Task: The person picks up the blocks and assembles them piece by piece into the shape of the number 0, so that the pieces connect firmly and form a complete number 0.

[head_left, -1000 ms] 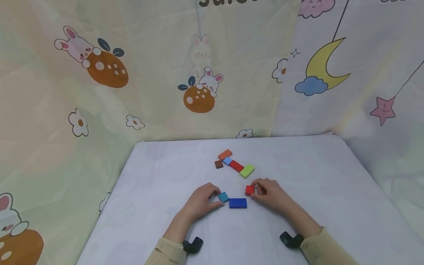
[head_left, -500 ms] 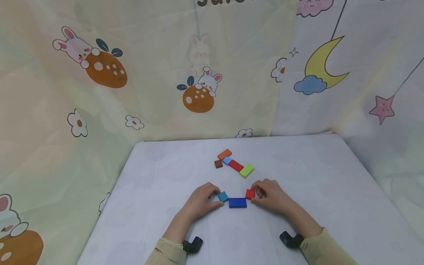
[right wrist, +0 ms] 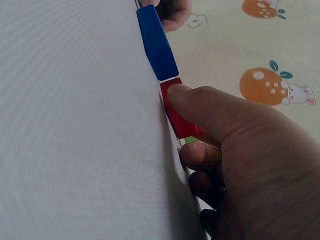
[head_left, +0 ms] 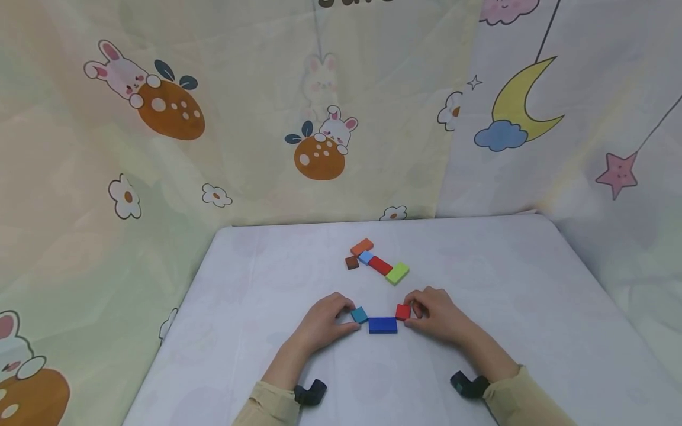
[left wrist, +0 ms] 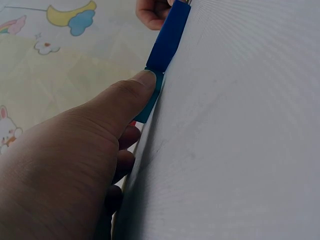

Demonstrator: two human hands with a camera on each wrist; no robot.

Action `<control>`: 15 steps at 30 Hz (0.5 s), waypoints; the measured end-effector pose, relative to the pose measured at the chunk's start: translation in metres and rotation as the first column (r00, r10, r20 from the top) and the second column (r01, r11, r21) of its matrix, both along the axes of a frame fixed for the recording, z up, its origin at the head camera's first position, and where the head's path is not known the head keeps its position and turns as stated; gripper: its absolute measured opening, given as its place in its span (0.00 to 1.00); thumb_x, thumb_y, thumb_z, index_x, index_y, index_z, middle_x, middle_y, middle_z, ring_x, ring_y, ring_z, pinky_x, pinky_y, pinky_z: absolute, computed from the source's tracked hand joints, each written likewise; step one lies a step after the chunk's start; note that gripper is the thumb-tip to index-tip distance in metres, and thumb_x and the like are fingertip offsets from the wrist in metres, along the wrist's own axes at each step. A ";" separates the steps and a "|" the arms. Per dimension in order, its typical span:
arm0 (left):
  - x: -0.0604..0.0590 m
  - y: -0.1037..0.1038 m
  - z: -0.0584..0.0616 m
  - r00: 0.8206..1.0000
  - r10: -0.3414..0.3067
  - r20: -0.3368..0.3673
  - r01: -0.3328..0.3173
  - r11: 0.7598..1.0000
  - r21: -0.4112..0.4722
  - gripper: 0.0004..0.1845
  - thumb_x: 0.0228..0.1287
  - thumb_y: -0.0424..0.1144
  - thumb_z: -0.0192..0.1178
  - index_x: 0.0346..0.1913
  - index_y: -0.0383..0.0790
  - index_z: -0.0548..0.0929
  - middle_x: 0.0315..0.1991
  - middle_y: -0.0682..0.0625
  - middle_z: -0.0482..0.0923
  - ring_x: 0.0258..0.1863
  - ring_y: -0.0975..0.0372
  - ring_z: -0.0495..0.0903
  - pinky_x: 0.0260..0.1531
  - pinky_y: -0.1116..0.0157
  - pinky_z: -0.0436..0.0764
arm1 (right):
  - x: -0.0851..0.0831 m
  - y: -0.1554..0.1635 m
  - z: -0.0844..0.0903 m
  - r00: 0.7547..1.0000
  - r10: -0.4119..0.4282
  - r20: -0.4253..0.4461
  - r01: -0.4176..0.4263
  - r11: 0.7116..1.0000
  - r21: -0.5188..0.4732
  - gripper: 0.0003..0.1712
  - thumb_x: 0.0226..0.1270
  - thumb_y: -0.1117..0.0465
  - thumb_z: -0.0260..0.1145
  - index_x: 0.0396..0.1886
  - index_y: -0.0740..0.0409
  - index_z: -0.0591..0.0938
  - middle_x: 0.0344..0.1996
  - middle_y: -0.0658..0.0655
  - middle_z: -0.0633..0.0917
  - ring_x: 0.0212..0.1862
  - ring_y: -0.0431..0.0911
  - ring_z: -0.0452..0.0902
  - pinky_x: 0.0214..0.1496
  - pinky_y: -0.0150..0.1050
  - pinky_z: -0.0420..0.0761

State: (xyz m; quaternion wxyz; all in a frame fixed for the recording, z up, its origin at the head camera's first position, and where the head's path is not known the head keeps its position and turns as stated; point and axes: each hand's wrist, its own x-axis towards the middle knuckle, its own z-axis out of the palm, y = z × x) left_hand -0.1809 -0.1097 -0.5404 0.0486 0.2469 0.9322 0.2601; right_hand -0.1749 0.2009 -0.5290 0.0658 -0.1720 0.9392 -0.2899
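My left hand (head_left: 325, 322) pinches a teal square block (head_left: 359, 315) between thumb and fingers; the left wrist view shows the thumb pressed on the teal block (left wrist: 150, 100). On the other side, my right hand (head_left: 436, 315) pinches a red square block (head_left: 403, 312), its thumb on the near face of the red block (right wrist: 177, 110) in the right wrist view. Between the two lies a blue rectangular block (head_left: 382, 325) flat on the table. The teal block's corner is at its upper left end, and the red block sits at its upper right corner.
Farther back on the white table (head_left: 256, 272) lies a group of blocks: an orange one (head_left: 362, 247), a brown one (head_left: 351, 262), a light blue one (head_left: 366, 257), a long red one (head_left: 380, 265) and a lime green one (head_left: 397, 273). A printed curtain (head_left: 240, 118) stands behind.
My right hand has brought the red square block slightly down toward me, to the blue block's upper right corner. The left hand and teal block have stayed in place.
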 end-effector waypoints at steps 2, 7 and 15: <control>0.000 0.000 0.000 1.000 -0.001 0.000 0.001 1.000 -0.002 0.21 0.61 0.63 0.63 0.52 0.59 0.80 0.46 0.64 0.78 0.48 0.69 0.76 0.55 0.62 0.79 | 0.000 0.000 0.000 1.000 -0.003 0.007 0.003 1.000 0.000 0.19 0.55 0.48 0.76 0.44 0.38 0.77 0.26 0.42 0.72 0.37 0.39 0.67 0.40 0.37 0.67; 0.000 0.000 0.000 1.000 -0.003 -0.006 0.003 1.000 -0.001 0.21 0.61 0.63 0.63 0.52 0.59 0.80 0.46 0.64 0.78 0.48 0.69 0.76 0.55 0.62 0.79 | -0.001 0.000 0.000 1.000 0.001 0.007 -0.001 1.000 0.003 0.19 0.55 0.48 0.76 0.44 0.38 0.77 0.26 0.42 0.72 0.37 0.39 0.67 0.40 0.38 0.67; 0.000 0.000 0.001 1.000 -0.008 0.000 0.008 1.000 -0.006 0.21 0.61 0.63 0.63 0.52 0.58 0.80 0.46 0.64 0.78 0.48 0.69 0.76 0.55 0.62 0.79 | -0.001 0.000 0.001 1.000 0.006 0.001 -0.006 1.000 -0.001 0.19 0.55 0.48 0.76 0.44 0.38 0.77 0.26 0.42 0.72 0.37 0.39 0.66 0.39 0.36 0.66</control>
